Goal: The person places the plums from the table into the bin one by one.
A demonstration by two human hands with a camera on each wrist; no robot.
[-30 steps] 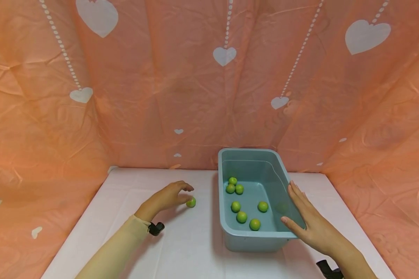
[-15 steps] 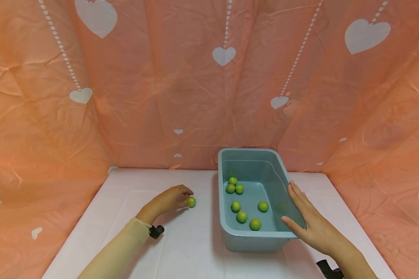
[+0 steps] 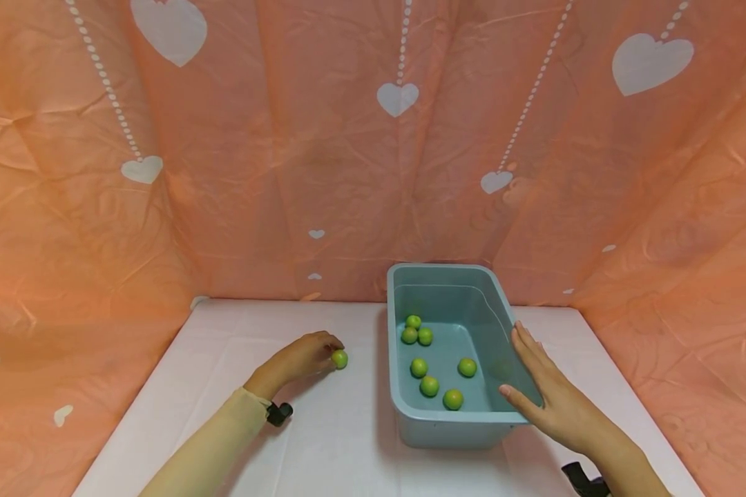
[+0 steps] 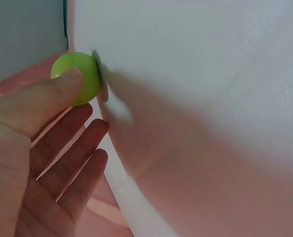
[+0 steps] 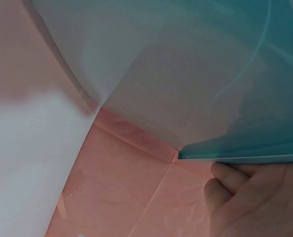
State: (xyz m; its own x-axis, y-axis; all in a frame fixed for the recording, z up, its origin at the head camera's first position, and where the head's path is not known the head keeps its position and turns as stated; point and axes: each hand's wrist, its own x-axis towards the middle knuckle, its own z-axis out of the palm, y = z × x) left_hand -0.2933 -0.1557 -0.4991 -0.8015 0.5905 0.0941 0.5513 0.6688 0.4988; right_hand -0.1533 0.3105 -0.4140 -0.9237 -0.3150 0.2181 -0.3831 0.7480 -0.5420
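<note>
A round green lime (image 3: 340,359) is pinched between the thumb and fingers of my left hand (image 3: 298,357). In the left wrist view my thumb lies across the lime (image 4: 89,79), and the other fingers (image 4: 84,170) stay loosely extended below. The lime is at or just above the white tabletop; which, I cannot tell. My right hand (image 3: 559,400) rests on the right rim of a blue-grey plastic bin (image 3: 447,417), fingers fairly straight along it and thumb over the inside. From the right wrist, fingers (image 5: 228,177) show against the bin's outer side (image 5: 265,143), thumb hidden.
Several more limes (image 3: 429,386) lie spread on the bin's floor, some grouped toward its far left. White cloth covers the table (image 3: 329,442). An orange curtain (image 3: 323,172) with pale hearts encloses the back and both sides.
My left fingers have come down and closed on the lime, which stays in nearly the same spot. My right hand and the bin have not moved.
</note>
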